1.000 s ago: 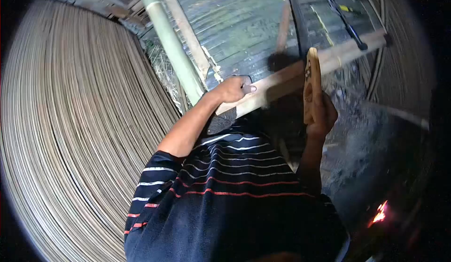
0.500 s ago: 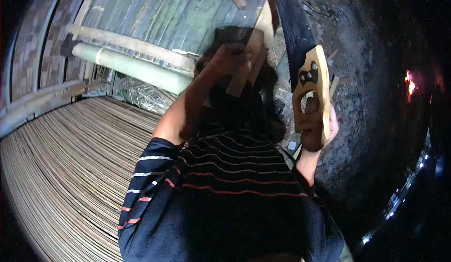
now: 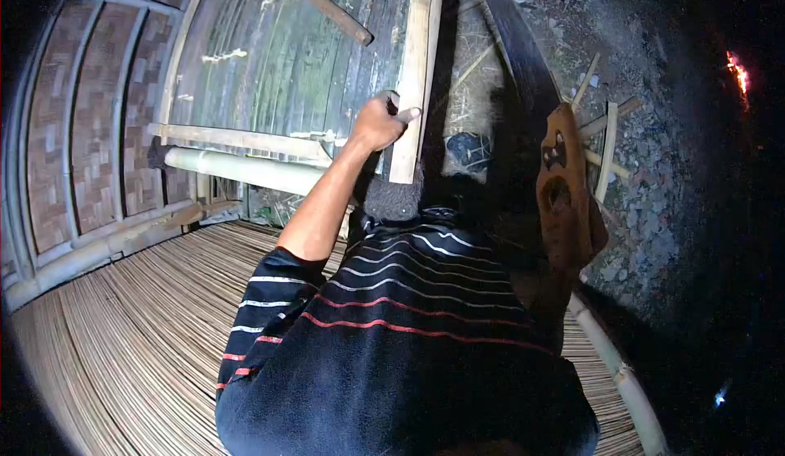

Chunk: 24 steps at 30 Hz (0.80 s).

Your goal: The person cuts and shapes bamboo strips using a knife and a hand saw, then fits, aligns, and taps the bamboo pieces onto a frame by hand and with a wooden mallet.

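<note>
A pale split-bamboo or wooden strip [image 3: 415, 72] runs lengthwise in front of me, its near end close to my chest. My left hand [image 3: 380, 123] grips its left edge, thumb laid across the top and fingers curled at the side. Over on the right, my right hand [image 3: 599, 231] is wrapped around the wooden handle of a handsaw [image 3: 566, 186]. Most of that hand lies in dark shadow behind the handle. The saw's dark blade [image 3: 515, 39] points forward, apart from the strip.
A slatted bamboo platform [image 3: 270, 72] carries a short wood piece [image 3: 337, 16]. A thick bamboo pole [image 3: 245, 170] borders it. Woven wall panels [image 3: 78, 121] stand left, with a stick mat [image 3: 163, 317] below. Scraps [image 3: 609, 149] litter the right-hand ground; a fire [image 3: 738, 76] glows beyond.
My view has shifted, and my left hand and the strip have come out of shadow into the light. The saw appears slightly farther right and lower, its handle now shaded.
</note>
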Available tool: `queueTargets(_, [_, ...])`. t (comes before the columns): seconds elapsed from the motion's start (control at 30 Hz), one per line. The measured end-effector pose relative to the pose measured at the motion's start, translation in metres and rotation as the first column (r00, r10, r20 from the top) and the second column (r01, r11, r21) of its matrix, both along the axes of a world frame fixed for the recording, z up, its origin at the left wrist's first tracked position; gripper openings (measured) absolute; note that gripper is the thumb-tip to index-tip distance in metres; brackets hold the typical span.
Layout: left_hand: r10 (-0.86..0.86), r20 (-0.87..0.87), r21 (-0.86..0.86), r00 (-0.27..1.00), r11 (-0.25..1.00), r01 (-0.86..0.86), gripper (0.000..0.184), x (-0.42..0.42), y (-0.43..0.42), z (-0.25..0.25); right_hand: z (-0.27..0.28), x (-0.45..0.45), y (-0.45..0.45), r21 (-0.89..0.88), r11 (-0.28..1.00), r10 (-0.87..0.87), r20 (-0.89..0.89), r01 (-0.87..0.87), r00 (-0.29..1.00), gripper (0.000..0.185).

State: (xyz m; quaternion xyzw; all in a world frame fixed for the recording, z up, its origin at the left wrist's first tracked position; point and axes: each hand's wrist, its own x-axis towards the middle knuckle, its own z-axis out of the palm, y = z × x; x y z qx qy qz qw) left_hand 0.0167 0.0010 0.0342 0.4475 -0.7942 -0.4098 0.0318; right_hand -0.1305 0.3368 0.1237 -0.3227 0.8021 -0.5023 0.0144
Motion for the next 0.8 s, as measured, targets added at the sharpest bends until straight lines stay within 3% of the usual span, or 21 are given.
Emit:
queueTargets(0.03, [0.04, 0.095, -0.051, 0.995, 0.998, -0.035, 0.061, -0.006, 0.006, 0.009, -0.001, -0.002, 0.002, -0.007, 1.0, -0.008, 0.014, 0.008, 1.0, 0.038])
queueTargets(0.1, [0.136, 0.024, -0.088, 0.99, 0.987, -0.134, 0.07, -0.02, 0.02, 0.023, -0.001, -0.001, 0.003, -0.021, 1.0, -0.022, 0.018, 0.023, 1.0, 0.038])
queueTargets(0.17, [0.228, 0.083, -0.084, 0.97, 0.972, -0.221, 0.068, -0.03, 0.031, 0.016, -0.001, -0.001, 0.002, -0.038, 0.998, -0.048, 0.021, 0.049, 0.999, 0.038])
queueTargets(0.23, [0.234, -0.072, -0.064, 0.969, 0.969, -0.239, 0.062, -0.021, 0.032, -0.013, -0.002, 0.0, 0.0, -0.057, 0.996, -0.073, 0.041, 0.075, 0.997, 0.038])
queueTargets(0.43, [0.244, -0.224, 0.176, 0.943, 0.962, -0.207, 0.044, 0.022, 0.045, 0.049, -0.003, 0.007, -0.006, -0.163, 0.977, -0.112, 0.148, 0.136, 0.983, 0.037])
queueTargets(0.5, [0.257, -0.398, 0.32, 0.881, 0.939, -0.129, 0.03, 0.045, 0.035, 0.019, -0.002, 0.008, -0.006, -0.196, 0.969, -0.11, 0.186, 0.147, 0.976, 0.037])
queueTargets(0.57, [0.376, -0.378, 0.657, 0.846, 0.753, -0.041, 0.021, 0.062, 0.029, 0.048, -0.001, 0.009, -0.006, -0.241, 0.959, -0.096, 0.231, 0.152, 0.968, 0.037])
queueTargets(0.6, [0.488, -0.408, 0.816, 0.772, 0.574, 0.068, 0.022, 0.068, 0.029, 0.06, -0.001, 0.008, -0.006, -0.266, 0.951, -0.088, 0.255, 0.158, 0.963, 0.037])
queueTargets(0.63, [0.529, -0.386, 0.869, 0.756, 0.484, 0.105, 0.02, 0.077, 0.024, 0.062, -0.003, 0.008, -0.006, -0.294, 0.941, -0.084, 0.281, 0.169, 0.956, 0.036])
queueTargets(0.7, [0.485, -0.412, 0.883, 0.771, 0.423, 0.205, 0.018, 0.093, 0.019, 0.065, -0.013, 0.006, -0.003, -0.358, 0.91, -0.08, 0.338, 0.207, 0.938, 0.036])
queueTargets(0.77, [0.382, -0.448, 0.821, 0.808, 0.534, 0.203, 0.014, 0.096, 0.026, 0.083, -0.02, 0.0, -0.001, -0.376, 0.895, -0.097, 0.362, 0.241, 0.927, 0.036])
queueTargets(0.8, [0.312, -0.449, 0.74, 0.837, 0.655, 0.152, 0.014, 0.093, 0.032, 0.084, -0.008, -0.014, 0.011, -0.195, 0.978, -0.021, 0.278, 0.078, 0.96, 0.039])
